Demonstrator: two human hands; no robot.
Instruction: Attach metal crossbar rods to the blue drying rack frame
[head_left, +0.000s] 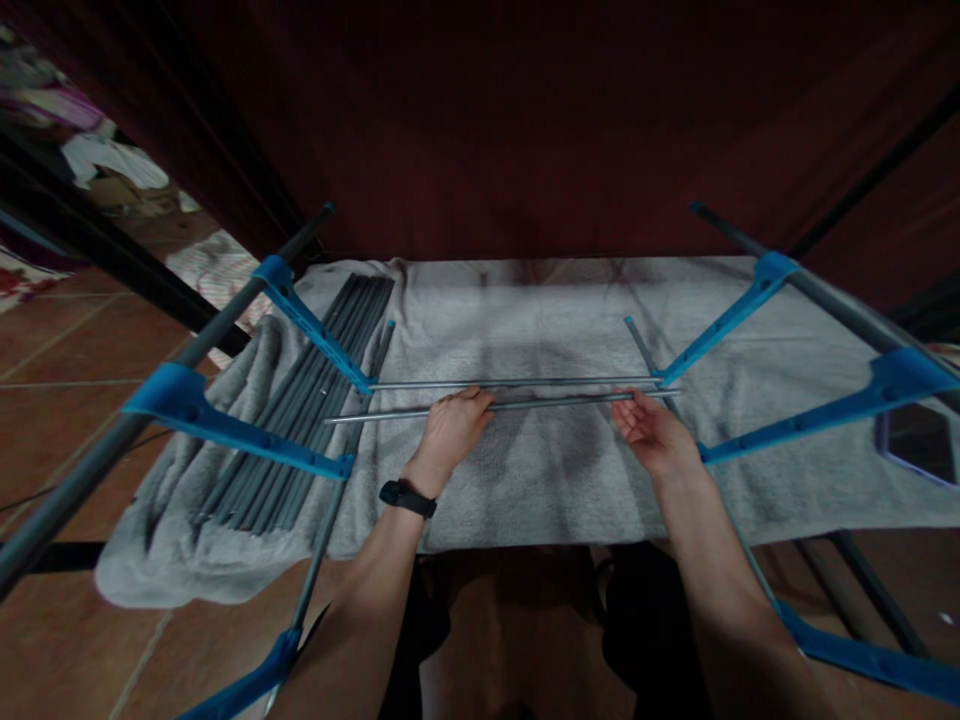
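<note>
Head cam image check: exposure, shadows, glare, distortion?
Head view: dim overall, the dark red curtain nearly black in places; head view: soft, diffuse shadows on the grey blanket between left hand and right hand; head view: faint sheen on the held rod, no harsh glare; head view: wide-angle stretch towards the edges, clothes at upper left look soft.

This looks like a room in a home. A dark red drape hangs along the far edge of a grey plush blanket, and beyond the blanket's far left corner household cloths lie heaped on reddish-brown floor tiles with pale joints.
</note>
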